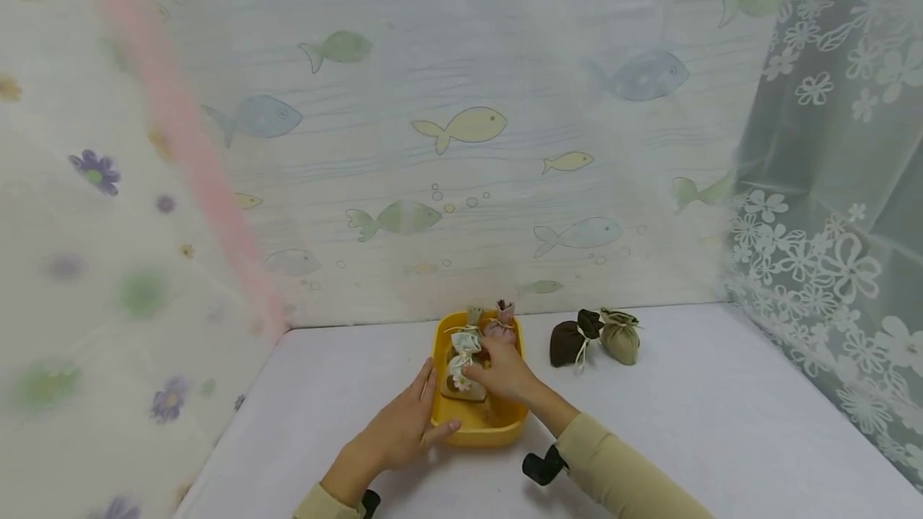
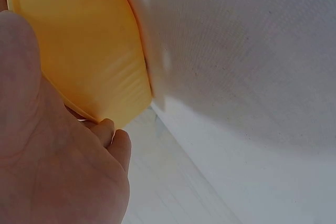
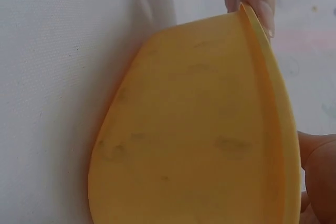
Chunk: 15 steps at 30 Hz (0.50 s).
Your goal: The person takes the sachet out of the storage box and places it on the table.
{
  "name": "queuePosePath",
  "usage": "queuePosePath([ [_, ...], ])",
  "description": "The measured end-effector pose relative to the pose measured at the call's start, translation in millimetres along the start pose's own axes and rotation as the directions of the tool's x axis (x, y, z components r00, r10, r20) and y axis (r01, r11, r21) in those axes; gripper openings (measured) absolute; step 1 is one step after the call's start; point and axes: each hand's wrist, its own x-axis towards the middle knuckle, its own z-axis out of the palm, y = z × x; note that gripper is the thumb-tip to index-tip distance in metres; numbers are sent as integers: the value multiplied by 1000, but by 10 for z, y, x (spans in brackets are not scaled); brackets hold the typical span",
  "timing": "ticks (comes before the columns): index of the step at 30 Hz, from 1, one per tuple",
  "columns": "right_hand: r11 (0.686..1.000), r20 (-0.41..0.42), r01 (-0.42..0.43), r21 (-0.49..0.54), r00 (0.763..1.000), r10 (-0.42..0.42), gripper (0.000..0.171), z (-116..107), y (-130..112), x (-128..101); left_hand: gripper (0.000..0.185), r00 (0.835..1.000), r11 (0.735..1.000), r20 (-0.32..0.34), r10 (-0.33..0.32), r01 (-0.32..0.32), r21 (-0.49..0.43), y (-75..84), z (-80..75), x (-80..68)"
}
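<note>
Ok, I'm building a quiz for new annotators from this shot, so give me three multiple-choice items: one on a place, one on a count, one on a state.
1. Where does the dark brown pouch lie?
A. inside the tub
B. on the table, right of the yellow tub
C. in the left hand

2. How many pouches lie on the table outside the tub?
A. two
B. four
C. none

3. What is the right hand doing?
A. resting flat on the table
B. reaching into the tub onto the floral pouch
C. lifting the olive pouch

Answers: 1 B, it sits beside the olive pouch, apart from the tub. 2 A, brown and olive only. 3 B, its fingers lie on that pouch, while the left hand holds the tub's rim.
</note>
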Motion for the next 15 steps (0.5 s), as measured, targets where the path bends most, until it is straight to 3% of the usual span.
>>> queuePosePath([
  [5, 1000, 5, 7, -3, 1000, -7, 46, 0, -3, 1, 95, 1000, 1000, 5, -6, 6, 8, -29, 19, 13],
  [11, 996, -12, 55, -67, 998, -56, 20, 15, 3, -19, 94, 1000, 1000, 9, -2, 1, 10, 15, -23, 3],
  [15, 995, -14, 62, -78, 998, -63, 21, 37, 19, -39, 94, 1000, 1000, 5, 1, -1, 9, 16, -18, -1],
])
